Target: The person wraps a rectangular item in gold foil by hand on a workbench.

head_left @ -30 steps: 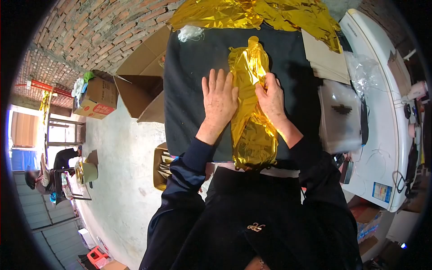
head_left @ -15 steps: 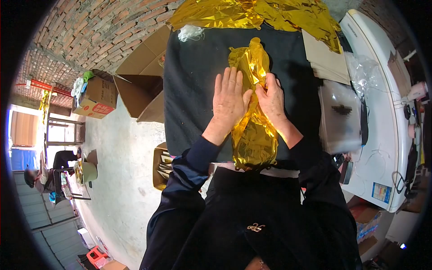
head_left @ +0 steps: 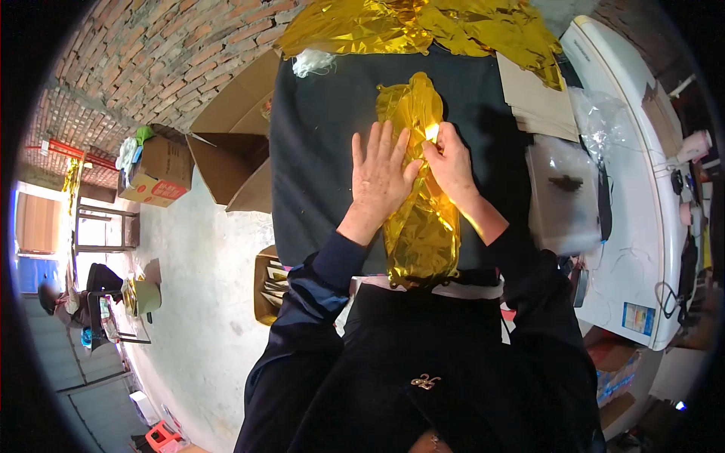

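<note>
A shiny gold foil balloon point(head_left: 423, 245), flat and folded lengthwise, lies on the black cloth point(head_left: 321, 106) in front of me. My left hand point(head_left: 377, 170) rests flat with fingers spread, its fingertips and thumb on the foil's left side. On the right edge of the foil, my right hand point(head_left: 451, 162) pinches a fold between thumb and bent fingers. More gold foil sheets point(head_left: 362, 26) are heaped at the far edge of the cloth. A tuft of white thread point(head_left: 311, 63) sits at the cloth's far left corner.
Brown card sheets point(head_left: 536, 98) and clear plastic bags point(head_left: 563, 196) lie at the right, beside a white appliance point(head_left: 623, 189). Open cardboard boxes point(head_left: 234, 162) stand to the left. Farther left, a person point(head_left: 75, 302) sits near a bucket point(head_left: 143, 296).
The foil's folded layers have shifted and lie flatter across the middle. My left fingers have spread wider. My right hand has moved slightly, still pinching the edge.
</note>
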Motion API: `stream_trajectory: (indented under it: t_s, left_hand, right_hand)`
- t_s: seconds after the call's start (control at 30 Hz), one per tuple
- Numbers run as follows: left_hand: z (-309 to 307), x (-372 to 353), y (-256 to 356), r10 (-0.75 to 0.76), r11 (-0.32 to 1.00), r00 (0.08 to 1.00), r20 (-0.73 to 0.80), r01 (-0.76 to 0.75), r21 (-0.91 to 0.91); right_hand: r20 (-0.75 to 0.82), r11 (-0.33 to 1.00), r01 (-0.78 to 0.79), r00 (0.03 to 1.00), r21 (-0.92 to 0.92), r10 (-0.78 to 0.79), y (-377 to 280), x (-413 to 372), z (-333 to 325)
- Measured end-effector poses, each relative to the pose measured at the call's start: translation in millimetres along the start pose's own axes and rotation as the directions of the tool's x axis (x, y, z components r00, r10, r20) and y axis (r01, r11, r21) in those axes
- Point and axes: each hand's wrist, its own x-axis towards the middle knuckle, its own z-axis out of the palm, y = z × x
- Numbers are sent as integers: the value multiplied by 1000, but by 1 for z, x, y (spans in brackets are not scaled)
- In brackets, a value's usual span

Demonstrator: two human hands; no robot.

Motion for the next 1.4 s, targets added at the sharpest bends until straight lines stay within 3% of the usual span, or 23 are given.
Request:
stream_trajectory:
  t_s: [0.13,0.3,0.47,0.53,0.63,0.73,0.77,0.83,0.93,0.97,1.07,1.1,1.2,1.3,1.4]
  left_hand:
    - [1,0,-1,-2,1000,1000,-4,2,2]
    - [-2,0,0,-5,1000,1000,1,5,-1]
    - [0,1,-1,4,1000,999,-32,-4,-6]
    - [-4,1,0,-11,1000,999,36,11,13]
    - [-4,0,1,-22,1000,997,70,21,20]
    - [-3,0,1,-25,1000,997,76,24,16]
    - [-4,1,1,-25,1000,997,78,24,16]
    - [-4,1,0,-27,1000,996,86,26,17]
    - [-5,1,0,-27,1000,995,99,25,19]
    - [-5,1,0,-26,1000,994,104,24,19]
    - [-3,2,0,-29,1000,995,98,29,2]
    - [-2,1,0,-28,1000,995,94,28,-1]
    - [-1,1,-1,-33,999,995,93,33,-1]
    - [-3,2,0,-41,999,995,89,42,0]
    - [-2,2,1,-34,999,997,71,34,-3]
  right_hand:
    - [32,993,-34,999,112,31,6,26,-10]
    - [65,987,-158,985,-16,159,19,76,-26]
    - [116,986,-136,982,-91,146,32,101,-33]
    - [174,984,-138,972,-109,156,31,104,-31]
    - [207,976,-90,969,-199,132,25,105,-31]
    - [213,912,-9,971,-411,106,13,95,-25]
    - [190,855,145,980,-498,-56,8,90,-25]
    - [189,641,399,909,-656,-372,-2,82,-26]
    - [251,570,648,742,-505,-622,-12,83,-19]
    - [347,581,727,686,-366,-639,-24,81,-21]
    - [478,697,710,649,-100,-592,-18,80,2]
    - [540,762,642,671,-80,-508,-15,79,4]
    - [574,726,683,627,-81,-526,2,89,15]
    - [606,809,581,676,-88,-419,11,94,21]
    - [594,816,572,686,-82,-420,15,93,24]
